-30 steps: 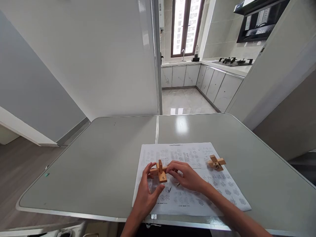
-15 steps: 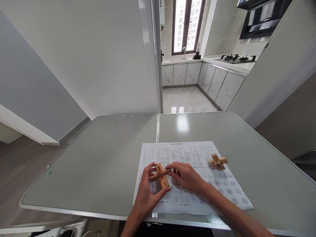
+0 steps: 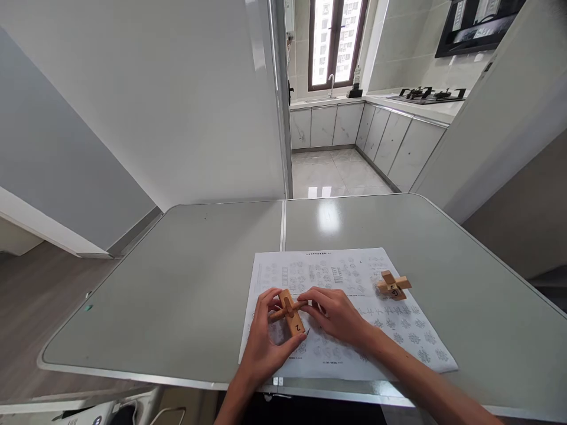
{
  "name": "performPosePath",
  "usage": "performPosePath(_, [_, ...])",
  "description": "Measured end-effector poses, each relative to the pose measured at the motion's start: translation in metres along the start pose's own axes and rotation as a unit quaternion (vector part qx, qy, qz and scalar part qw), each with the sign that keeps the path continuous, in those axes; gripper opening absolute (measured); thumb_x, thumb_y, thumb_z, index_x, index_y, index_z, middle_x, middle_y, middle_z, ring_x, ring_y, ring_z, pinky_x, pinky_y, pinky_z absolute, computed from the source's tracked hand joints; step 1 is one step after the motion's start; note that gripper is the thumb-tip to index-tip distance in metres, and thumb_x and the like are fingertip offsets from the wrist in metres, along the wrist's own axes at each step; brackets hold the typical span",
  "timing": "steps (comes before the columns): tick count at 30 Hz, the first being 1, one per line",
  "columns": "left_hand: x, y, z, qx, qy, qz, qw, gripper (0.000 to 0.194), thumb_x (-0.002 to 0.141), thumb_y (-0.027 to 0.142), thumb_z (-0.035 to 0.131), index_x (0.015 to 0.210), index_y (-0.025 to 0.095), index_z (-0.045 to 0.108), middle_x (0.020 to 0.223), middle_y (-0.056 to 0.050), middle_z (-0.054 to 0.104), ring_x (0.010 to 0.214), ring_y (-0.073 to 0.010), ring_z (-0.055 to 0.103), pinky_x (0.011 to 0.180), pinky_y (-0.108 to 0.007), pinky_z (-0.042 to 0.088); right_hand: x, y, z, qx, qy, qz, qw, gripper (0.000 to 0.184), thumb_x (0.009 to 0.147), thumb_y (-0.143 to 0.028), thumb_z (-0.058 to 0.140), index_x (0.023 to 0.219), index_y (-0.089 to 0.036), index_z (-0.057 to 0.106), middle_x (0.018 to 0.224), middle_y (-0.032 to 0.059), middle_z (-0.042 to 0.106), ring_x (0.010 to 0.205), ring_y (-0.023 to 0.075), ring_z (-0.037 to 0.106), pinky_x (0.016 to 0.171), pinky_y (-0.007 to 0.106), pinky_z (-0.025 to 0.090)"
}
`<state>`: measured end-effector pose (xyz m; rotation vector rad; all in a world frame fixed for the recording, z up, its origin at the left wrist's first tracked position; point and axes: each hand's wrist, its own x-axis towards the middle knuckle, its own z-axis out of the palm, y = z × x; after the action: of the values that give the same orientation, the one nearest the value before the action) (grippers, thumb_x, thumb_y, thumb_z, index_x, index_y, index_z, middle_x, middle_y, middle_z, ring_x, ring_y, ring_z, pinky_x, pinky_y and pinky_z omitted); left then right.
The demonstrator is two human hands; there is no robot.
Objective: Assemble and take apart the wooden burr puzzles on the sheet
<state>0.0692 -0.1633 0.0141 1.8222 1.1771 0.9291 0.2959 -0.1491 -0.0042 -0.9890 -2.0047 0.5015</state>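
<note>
My left hand [image 3: 262, 349] holds a wooden puzzle block [image 3: 296, 324] marked "2", its thumb at the near end and its fingers at the far left. A thin wooden puzzle stick [image 3: 277, 316] lies crosswise through the middle of this block. My right hand [image 3: 335, 313] pinches the stick's right end between thumb and fingertips. Under both hands is a printed paper sheet [image 3: 354, 355] covered in small diagrams. On its right side rests a cluster of interlocked wooden pieces [image 3: 393, 287] bearing numbers, apart from both hands.
The grey folding table [image 3: 177, 295] has a metal-edged seam [image 3: 283, 227] down its middle. A small green bit [image 3: 88, 307] lies near its left edge. Beyond stand a white partition [image 3: 199, 106] and a kitchen counter [image 3: 328, 104] with a gas stove [image 3: 427, 94].
The camera view has shifted slightly. Both hands keep their hold on the block and stick, and the stick looks slightly turned in the block.
</note>
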Motion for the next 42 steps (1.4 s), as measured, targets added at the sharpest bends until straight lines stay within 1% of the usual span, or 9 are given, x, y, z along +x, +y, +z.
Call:
performPosePath(6, [0.0,0.002,-0.001,0.006,0.02,0.0,1.0,0.087,0.072,0.025,0.091,0.143,0.036,0.043,0.142,-0.005,0.051,0.119,-0.0261,0.062,0.109,-0.053,0.053,-0.002,0.0,0.003,-0.013,0.006,0.021,1.0,0.013,0.107,-0.028,0.058,0.11,-0.022,0.068,0.086,0.0025,0.075,0.062,0.0134,0.062,0.064,0.027,0.047])
performPosePath(18, [-0.003,0.004,0.001,0.013,0.019,-0.03,0.999,0.085,0.075,0.024,0.089,0.145,0.035,0.042,0.141,-0.006,0.057,0.123,-0.0274,0.063,0.111,-0.054,0.05,-0.002,0.007,0.0,0.098,-0.046,0.094,0.99,0.015,0.105,-0.034,0.059,0.109,-0.024,0.07,0.096,0.005,0.076,0.069,0.0158,0.064,0.068,0.029,0.052])
performPosePath(23, [-0.007,0.003,0.0,-0.002,0.043,-0.005,0.999,0.094,0.072,0.031,0.093,0.149,0.036,0.04,0.146,-0.007,0.056,0.126,-0.0296,0.063,0.111,-0.054,0.052,0.002,0.001,-0.003,0.193,-0.073,0.155,0.966,0.015,0.101,-0.036,0.065,0.102,-0.022,0.069,0.084,0.003,0.074,0.068,0.0169,0.067,0.064,0.029,0.053])
performPosePath(27, [-0.008,0.002,-0.001,-0.041,0.053,-0.007,0.998,0.098,0.072,0.034,0.093,0.153,0.035,0.037,0.147,-0.01,0.057,0.132,-0.0315,0.061,0.113,-0.054,0.05,0.003,-0.004,-0.002,0.295,-0.081,0.176,0.936,0.019,0.098,-0.04,0.07,0.1,-0.021,0.066,0.086,0.0041,0.076,0.074,0.0191,0.072,0.071,0.033,0.056])
performPosePath(32, [-0.006,0.003,-0.004,-0.074,0.0,-0.013,0.997,0.094,0.075,0.04,0.092,0.154,0.031,0.041,0.148,-0.012,0.058,0.138,-0.0344,0.057,0.118,-0.054,0.046,0.003,-0.007,0.005,0.401,-0.09,0.21,0.887,0.031,0.093,-0.047,0.077,0.092,-0.021,0.06,0.084,0.0024,0.075,0.075,0.0198,0.073,0.072,0.033,0.057])
performPosePath(35, [-0.006,0.005,-0.004,-0.093,-0.02,0.02,0.995,0.097,0.075,0.039,0.092,0.156,0.031,0.04,0.148,-0.012,0.059,0.134,-0.033,0.061,0.116,-0.051,0.049,0.006,-0.01,0.005,0.379,-0.123,0.196,0.896,0.032,0.092,-0.049,0.077,0.09,-0.02,0.063,0.082,0.0014,0.071,0.073,0.0171,0.067,0.068,0.029,0.053])
performPosePath(37, [-0.007,0.005,-0.004,-0.076,-0.014,0.043,0.996,0.098,0.076,0.037,0.091,0.158,0.032,0.037,0.146,-0.012,0.059,0.132,-0.032,0.062,0.115,-0.052,0.049,0.009,-0.012,0.001,0.369,-0.14,0.18,0.901,0.033,0.095,-0.051,0.072,0.099,-0.02,0.067,0.091,0.0034,0.07,0.079,0.0171,0.065,0.071,0.029,0.052])
performPosePath(40, [-0.007,0.006,-0.004,-0.031,0.001,0.073,0.997,0.098,0.077,0.034,0.089,0.159,0.034,0.036,0.145,-0.01,0.059,0.133,-0.0319,0.06,0.116,-0.054,0.048,0.011,-0.01,-0.008,0.396,-0.118,0.175,0.893,0.039,0.098,-0.058,0.065,0.11,-0.021,0.065,0.109,0.0065,0.068,0.087,0.0179,0.062,0.077,0.031,0.053])
performPosePath(42, [-0.006,0.007,-0.004,-0.006,0.006,0.085,0.996,0.099,0.076,0.033,0.089,0.16,0.035,0.036,0.143,-0.01,0.06,0.133,-0.032,0.06,0.115,-0.055,0.049,0.01,-0.007,-0.011,0.399,-0.102,0.186,0.892,0.041,0.099,-0.062,0.06,0.106,-0.021,0.064,0.101,0.0046,0.065,0.081,0.0165,0.059,0.074,0.03,0.051])
